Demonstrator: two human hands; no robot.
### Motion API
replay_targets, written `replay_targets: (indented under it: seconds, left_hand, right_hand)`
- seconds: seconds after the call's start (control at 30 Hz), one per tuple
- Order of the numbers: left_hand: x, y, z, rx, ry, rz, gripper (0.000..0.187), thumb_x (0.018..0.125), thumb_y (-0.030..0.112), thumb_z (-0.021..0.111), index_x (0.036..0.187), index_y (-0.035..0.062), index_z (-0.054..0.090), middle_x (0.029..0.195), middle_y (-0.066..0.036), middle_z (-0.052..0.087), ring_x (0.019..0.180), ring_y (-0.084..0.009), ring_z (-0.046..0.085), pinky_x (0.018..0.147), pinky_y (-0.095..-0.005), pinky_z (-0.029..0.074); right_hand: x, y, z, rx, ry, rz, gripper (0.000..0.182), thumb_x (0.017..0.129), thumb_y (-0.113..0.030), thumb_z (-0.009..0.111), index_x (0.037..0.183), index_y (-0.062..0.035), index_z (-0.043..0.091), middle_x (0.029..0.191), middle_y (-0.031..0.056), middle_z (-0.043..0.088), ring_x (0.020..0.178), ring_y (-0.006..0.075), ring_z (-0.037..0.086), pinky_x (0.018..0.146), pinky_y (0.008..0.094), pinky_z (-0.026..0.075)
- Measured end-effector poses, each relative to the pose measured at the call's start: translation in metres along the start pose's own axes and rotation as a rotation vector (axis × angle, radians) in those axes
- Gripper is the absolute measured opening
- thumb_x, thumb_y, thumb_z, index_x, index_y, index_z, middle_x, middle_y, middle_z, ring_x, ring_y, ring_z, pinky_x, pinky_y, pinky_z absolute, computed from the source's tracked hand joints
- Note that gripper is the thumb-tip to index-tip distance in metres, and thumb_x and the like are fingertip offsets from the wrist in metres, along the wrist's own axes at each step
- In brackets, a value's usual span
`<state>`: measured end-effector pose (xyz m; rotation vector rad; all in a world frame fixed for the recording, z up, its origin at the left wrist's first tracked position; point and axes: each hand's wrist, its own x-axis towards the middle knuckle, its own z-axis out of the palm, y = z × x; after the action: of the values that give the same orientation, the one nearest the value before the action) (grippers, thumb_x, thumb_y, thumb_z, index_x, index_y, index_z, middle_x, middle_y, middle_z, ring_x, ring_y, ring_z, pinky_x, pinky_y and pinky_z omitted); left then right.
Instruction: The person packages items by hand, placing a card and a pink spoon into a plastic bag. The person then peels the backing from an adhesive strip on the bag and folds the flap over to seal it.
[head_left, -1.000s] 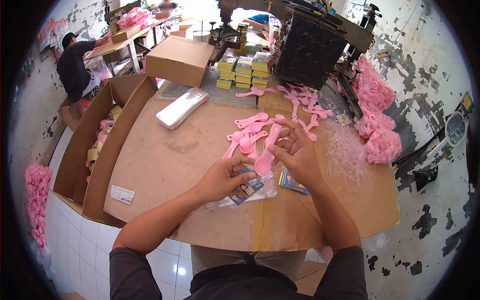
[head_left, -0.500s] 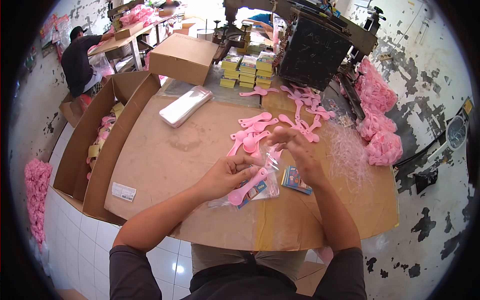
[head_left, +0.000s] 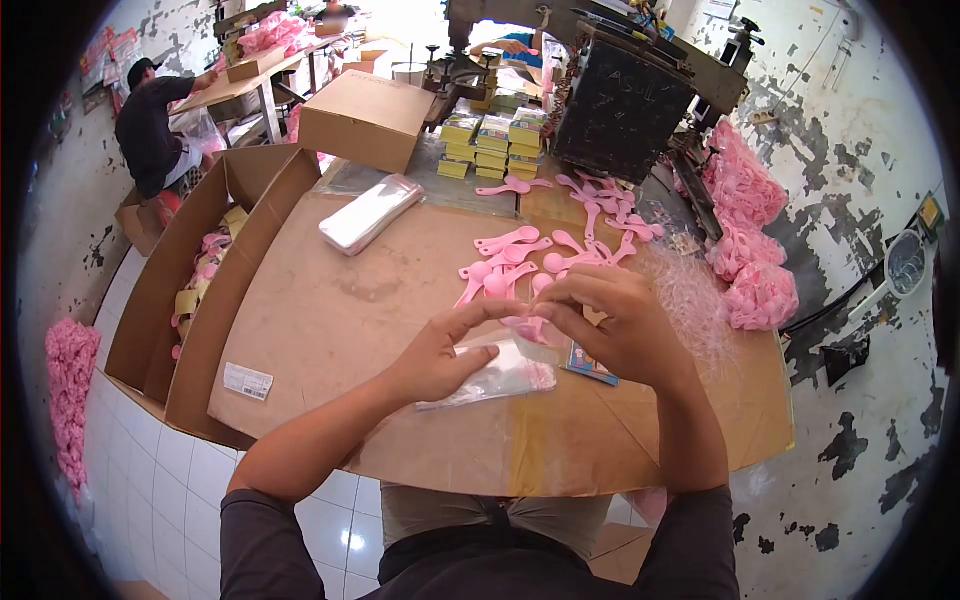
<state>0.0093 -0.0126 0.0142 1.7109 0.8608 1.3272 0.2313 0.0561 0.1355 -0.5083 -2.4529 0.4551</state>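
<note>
My right hand [head_left: 612, 318] is closed in a pinch, thumb against fingers, on the top of a clear plastic bag [head_left: 543, 352]. Pink plastic, seemingly a measuring spoon [head_left: 522, 327], shows in or behind the bag between my hands. My left hand [head_left: 445, 352] has thumb and index finger apart, the index fingertip close to the bag's top edge. Below it lies a stack of clear plastic bags [head_left: 495, 378] on the cardboard-covered table. Partly hidden under my right hand is a small pile of printed cards [head_left: 590, 365]. Several loose pink measuring spoons [head_left: 508, 240] lie just beyond my hands.
A wrapped bundle of clear bags [head_left: 370, 215] lies left of the spoons. Stacked cards [head_left: 492, 140] stand at the back beside a black machine [head_left: 622, 105]. An open carton [head_left: 235, 290] is at the left; pink bundles [head_left: 745, 220] hang right. Another person [head_left: 155, 125] works at the far left.
The spoon and card that lay under my left hand are no longer visible there. My right hand has come down and left to pinch the bag; my left thumb and index have spread.
</note>
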Motion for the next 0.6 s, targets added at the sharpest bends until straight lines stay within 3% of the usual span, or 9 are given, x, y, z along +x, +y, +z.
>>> replay_targets:
  seconds: [0.07, 0.17, 0.27, 0.37, 0.47, 0.6]
  left_hand:
    - [-0.004, 0.007, 0.008, 0.009, 0.017, -0.006, 0.047, 0.095, 0.003, 0.064, 0.141, 0.0027, 0.057, 0.133, -0.013, 0.066, 0.125, -0.0184, 0.061, 0.106, -0.0359, 0.047]
    - [0.001, 0.01, 0.012, 0.062, 0.061, 0.049, 0.04, 0.099, 0.006, 0.066, 0.138, 0.0004, 0.06, 0.127, -0.012, 0.07, 0.118, -0.0181, 0.066, 0.102, -0.0346, 0.052]
    - [0.003, 0.008, 0.011, -0.155, 0.074, -0.056, 0.036, 0.102, 0.009, 0.065, 0.136, -0.0013, 0.06, 0.118, -0.011, 0.074, 0.112, -0.0173, 0.07, 0.098, -0.0321, 0.055]
    - [0.003, 0.006, 0.012, -0.172, 0.104, -0.108, 0.033, 0.103, 0.006, 0.064, 0.134, -0.0024, 0.06, 0.111, -0.013, 0.075, 0.106, -0.0159, 0.072, 0.09, -0.0284, 0.057]
    - [0.001, 0.01, 0.01, -0.207, 0.108, -0.156, 0.035, 0.102, 0.005, 0.063, 0.135, -0.0038, 0.058, 0.106, -0.013, 0.076, 0.101, -0.0144, 0.073, 0.086, -0.0276, 0.058]
    - [-0.001, 0.007, 0.014, -0.095, 0.123, -0.08, 0.039, 0.101, 0.003, 0.064, 0.139, -0.0049, 0.056, 0.102, -0.012, 0.077, 0.095, -0.0124, 0.073, 0.081, -0.0265, 0.058]
  right_hand:
    - [0.0, -0.004, 0.002, -0.003, -0.024, 0.043, 0.012, 0.092, -0.011, 0.075, 0.101, -0.0023, 0.073, 0.081, 0.0097, 0.067, 0.071, 0.0202, 0.063, 0.064, 0.0332, 0.049]
    - [-0.001, -0.003, 0.008, 0.003, -0.003, 0.033, 0.012, 0.093, -0.01, 0.074, 0.101, -0.0021, 0.073, 0.081, 0.0095, 0.067, 0.071, 0.0196, 0.063, 0.064, 0.0329, 0.049]
    - [-0.005, 0.004, 0.014, 0.05, 0.006, 0.083, 0.012, 0.093, -0.009, 0.073, 0.103, -0.0017, 0.072, 0.083, 0.009, 0.068, 0.071, 0.0191, 0.064, 0.063, 0.0325, 0.049]
    - [-0.009, 0.014, 0.026, 0.08, 0.127, 0.095, 0.015, 0.091, -0.007, 0.073, 0.106, -0.0034, 0.071, 0.092, 0.0087, 0.069, 0.077, 0.0222, 0.065, 0.066, 0.0338, 0.05]
    - [-0.007, 0.02, 0.036, -0.171, 0.333, -0.172, 0.019, 0.088, -0.007, 0.074, 0.106, -0.0072, 0.07, 0.102, 0.0081, 0.068, 0.091, 0.0257, 0.065, 0.078, 0.0372, 0.051]
    - [-0.01, 0.012, 0.049, -0.496, 0.223, -0.297, 0.024, 0.08, -0.009, 0.077, 0.102, -0.0062, 0.069, 0.107, 0.0084, 0.065, 0.107, 0.0271, 0.063, 0.092, 0.0412, 0.046]
